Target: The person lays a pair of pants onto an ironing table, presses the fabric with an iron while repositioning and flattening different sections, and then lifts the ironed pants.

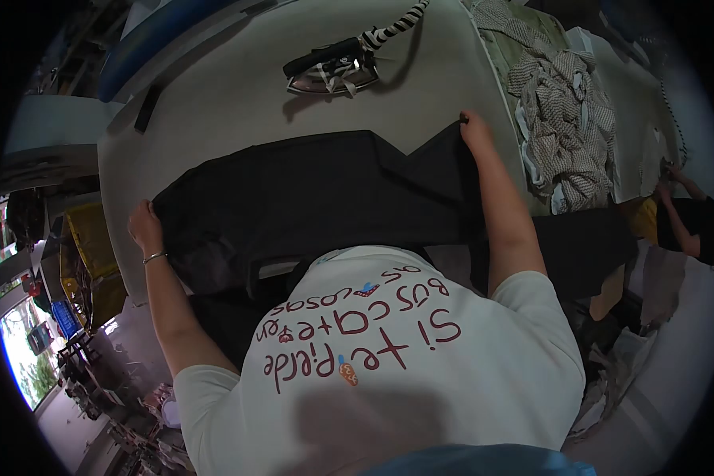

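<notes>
A wide piece of black fabric (309,186) lies stretched across the pale padded table (214,103) in front of me. My left hand (145,225) pinches its left end, the fingers closed over the edge. At the upper right, my right hand (474,132) grips a raised corner of the same cloth. The top edge dips in a V-shaped notch between the middle and that corner. Part of the fabric drops over the near table edge, where my body hides it. Beyond the cloth rests an iron (333,71), touched by neither hand.
A striped hose (397,28) runs from the iron to the far edge. Right of the table lies a heap of patterned fabric (567,119). A small dark bar (147,109) is at the left. Another person's hands (668,181) work at the far right.
</notes>
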`<action>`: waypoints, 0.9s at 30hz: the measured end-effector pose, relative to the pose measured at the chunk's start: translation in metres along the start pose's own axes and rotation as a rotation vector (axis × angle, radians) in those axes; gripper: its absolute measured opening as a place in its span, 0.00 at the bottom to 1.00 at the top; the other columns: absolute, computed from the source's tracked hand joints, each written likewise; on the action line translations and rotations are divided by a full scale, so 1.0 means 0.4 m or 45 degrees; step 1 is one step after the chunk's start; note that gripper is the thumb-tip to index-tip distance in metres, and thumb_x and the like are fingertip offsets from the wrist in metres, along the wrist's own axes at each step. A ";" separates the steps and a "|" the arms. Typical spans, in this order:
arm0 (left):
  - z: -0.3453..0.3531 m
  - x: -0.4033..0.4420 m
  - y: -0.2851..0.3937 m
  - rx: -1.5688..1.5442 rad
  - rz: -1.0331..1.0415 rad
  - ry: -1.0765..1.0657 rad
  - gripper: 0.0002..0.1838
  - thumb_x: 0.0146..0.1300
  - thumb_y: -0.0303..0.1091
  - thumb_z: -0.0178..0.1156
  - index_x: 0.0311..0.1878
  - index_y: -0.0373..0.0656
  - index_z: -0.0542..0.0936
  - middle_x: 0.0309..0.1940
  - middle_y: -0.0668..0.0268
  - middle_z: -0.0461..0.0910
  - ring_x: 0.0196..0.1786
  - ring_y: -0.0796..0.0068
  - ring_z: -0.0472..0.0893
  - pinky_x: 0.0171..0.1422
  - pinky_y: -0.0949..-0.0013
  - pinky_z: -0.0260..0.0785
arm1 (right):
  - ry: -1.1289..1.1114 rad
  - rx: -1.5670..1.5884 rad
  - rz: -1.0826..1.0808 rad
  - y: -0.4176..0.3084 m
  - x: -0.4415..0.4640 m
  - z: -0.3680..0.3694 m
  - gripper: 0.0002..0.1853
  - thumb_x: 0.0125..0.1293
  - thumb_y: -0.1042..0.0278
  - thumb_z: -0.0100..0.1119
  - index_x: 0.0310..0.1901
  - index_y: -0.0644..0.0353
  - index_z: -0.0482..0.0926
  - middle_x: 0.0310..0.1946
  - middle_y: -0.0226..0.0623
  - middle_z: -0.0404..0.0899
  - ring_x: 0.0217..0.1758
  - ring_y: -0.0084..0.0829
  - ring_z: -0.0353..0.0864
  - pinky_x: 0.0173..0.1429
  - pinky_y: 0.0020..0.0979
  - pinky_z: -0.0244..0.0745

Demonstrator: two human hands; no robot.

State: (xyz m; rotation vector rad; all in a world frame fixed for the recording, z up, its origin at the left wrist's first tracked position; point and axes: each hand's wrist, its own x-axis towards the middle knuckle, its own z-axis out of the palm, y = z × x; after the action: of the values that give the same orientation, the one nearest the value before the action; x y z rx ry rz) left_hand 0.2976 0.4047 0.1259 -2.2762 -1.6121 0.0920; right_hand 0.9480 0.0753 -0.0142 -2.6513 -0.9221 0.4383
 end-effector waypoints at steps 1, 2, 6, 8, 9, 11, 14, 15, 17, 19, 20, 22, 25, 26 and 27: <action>-0.001 -0.002 -0.002 0.003 0.001 -0.002 0.09 0.66 0.37 0.48 0.39 0.44 0.76 0.35 0.59 0.79 0.42 0.54 0.77 0.46 0.55 0.67 | -0.051 0.114 -0.001 0.005 0.005 -0.009 0.18 0.57 0.72 0.55 0.51 0.52 0.77 0.45 0.45 0.78 0.51 0.44 0.76 0.56 0.38 0.70; 0.002 -0.007 -0.007 0.066 -0.006 0.005 0.10 0.66 0.37 0.48 0.39 0.44 0.76 0.35 0.59 0.79 0.42 0.54 0.76 0.47 0.55 0.66 | -0.100 0.228 0.000 0.014 0.009 -0.015 0.19 0.57 0.74 0.54 0.52 0.53 0.77 0.46 0.45 0.79 0.53 0.41 0.76 0.57 0.35 0.69; 0.059 -0.038 -0.062 0.093 -0.030 0.124 0.09 0.66 0.36 0.48 0.39 0.43 0.75 0.35 0.59 0.79 0.42 0.54 0.77 0.50 0.55 0.65 | -0.226 0.671 -0.151 0.123 0.045 -0.034 0.20 0.57 0.76 0.53 0.53 0.59 0.76 0.46 0.41 0.79 0.52 0.34 0.77 0.57 0.31 0.69; 0.065 -0.065 -0.079 0.063 -0.044 0.147 0.09 0.66 0.36 0.47 0.39 0.43 0.75 0.35 0.59 0.79 0.42 0.54 0.77 0.50 0.55 0.65 | -0.319 0.827 -0.155 0.152 0.046 -0.078 0.18 0.57 0.76 0.54 0.52 0.63 0.76 0.47 0.37 0.80 0.51 0.30 0.76 0.56 0.28 0.68; 0.066 -0.080 -0.085 0.033 -0.058 0.171 0.09 0.66 0.35 0.47 0.39 0.43 0.74 0.36 0.58 0.79 0.42 0.53 0.77 0.49 0.55 0.66 | -0.327 0.822 -0.157 0.148 0.037 -0.114 0.18 0.57 0.76 0.54 0.52 0.63 0.76 0.47 0.37 0.80 0.51 0.30 0.76 0.56 0.28 0.68; 0.112 -0.099 -0.136 0.037 -0.055 0.147 0.09 0.66 0.36 0.47 0.40 0.43 0.74 0.37 0.58 0.79 0.42 0.54 0.77 0.48 0.55 0.67 | -0.359 0.526 -0.109 0.139 0.029 -0.172 0.17 0.57 0.74 0.56 0.50 0.62 0.77 0.46 0.40 0.80 0.51 0.32 0.77 0.55 0.30 0.69; 0.103 -0.151 -0.172 0.015 -0.124 0.111 0.09 0.66 0.36 0.46 0.40 0.43 0.73 0.38 0.59 0.79 0.43 0.55 0.77 0.47 0.56 0.68 | -0.180 -0.004 -0.216 0.177 0.050 -0.223 0.13 0.59 0.69 0.58 0.45 0.63 0.78 0.43 0.45 0.79 0.47 0.39 0.79 0.51 0.34 0.72; 0.089 -0.169 -0.178 -0.036 -0.170 0.107 0.09 0.66 0.36 0.46 0.40 0.44 0.73 0.38 0.59 0.79 0.44 0.56 0.77 0.46 0.56 0.68 | -0.121 -0.117 -0.238 0.227 0.073 -0.218 0.13 0.60 0.67 0.57 0.45 0.63 0.77 0.42 0.45 0.80 0.47 0.43 0.78 0.52 0.37 0.72; 0.100 -0.214 -0.219 -0.141 -0.157 0.177 0.10 0.67 0.38 0.45 0.40 0.45 0.73 0.37 0.58 0.79 0.44 0.56 0.77 0.47 0.55 0.68 | -0.112 -0.211 -0.302 0.298 0.098 -0.223 0.13 0.61 0.65 0.56 0.43 0.64 0.77 0.39 0.47 0.79 0.44 0.45 0.78 0.48 0.38 0.71; 0.085 -0.256 -0.238 -0.122 -0.272 0.118 0.11 0.68 0.40 0.45 0.40 0.44 0.73 0.36 0.58 0.79 0.43 0.55 0.77 0.45 0.54 0.68 | -0.085 -0.062 -0.334 0.350 0.085 -0.228 0.10 0.61 0.67 0.57 0.38 0.66 0.76 0.32 0.47 0.76 0.38 0.45 0.76 0.44 0.38 0.70; 0.078 -0.266 -0.247 -0.134 -0.343 0.078 0.13 0.69 0.41 0.44 0.39 0.44 0.74 0.35 0.57 0.79 0.42 0.54 0.78 0.44 0.53 0.68 | -0.072 -0.120 -0.394 0.352 0.058 -0.246 0.10 0.61 0.67 0.56 0.36 0.67 0.75 0.32 0.48 0.76 0.37 0.43 0.76 0.44 0.38 0.69; 0.047 -0.292 -0.274 -0.083 -0.417 0.033 0.14 0.69 0.43 0.44 0.38 0.44 0.74 0.34 0.57 0.79 0.40 0.54 0.78 0.42 0.52 0.69 | -0.145 0.036 -0.165 0.405 0.017 -0.266 0.10 0.61 0.66 0.57 0.37 0.67 0.75 0.33 0.45 0.76 0.36 0.39 0.74 0.44 0.33 0.68; -0.017 -0.284 -0.402 0.038 -0.342 0.326 0.19 0.69 0.47 0.43 0.35 0.45 0.77 0.31 0.58 0.80 0.35 0.54 0.79 0.36 0.52 0.69 | 0.050 0.469 -0.025 0.495 -0.068 -0.322 0.16 0.65 0.58 0.53 0.44 0.63 0.76 0.39 0.36 0.77 0.39 0.34 0.77 0.45 0.36 0.71; -0.062 -0.246 -0.476 -0.081 -0.397 0.337 0.18 0.68 0.48 0.44 0.36 0.46 0.78 0.31 0.59 0.80 0.34 0.55 0.79 0.35 0.53 0.70 | 0.093 0.468 -0.065 0.492 -0.074 -0.347 0.17 0.66 0.56 0.52 0.46 0.62 0.75 0.39 0.35 0.77 0.39 0.34 0.77 0.45 0.37 0.72; -0.106 -0.210 -0.533 -0.194 -0.451 0.335 0.18 0.68 0.48 0.45 0.37 0.47 0.79 0.31 0.60 0.80 0.33 0.56 0.79 0.34 0.54 0.70 | 0.182 0.886 0.213 0.387 -0.083 -0.406 0.19 0.66 0.54 0.51 0.47 0.63 0.75 0.41 0.39 0.78 0.40 0.38 0.78 0.45 0.40 0.72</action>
State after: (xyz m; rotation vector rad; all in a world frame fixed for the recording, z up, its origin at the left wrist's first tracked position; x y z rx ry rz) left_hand 0.0865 0.3788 0.2211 -1.9652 -1.8960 -0.4125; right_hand 1.0690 -0.0908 0.0818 -2.0840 -0.3978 0.4904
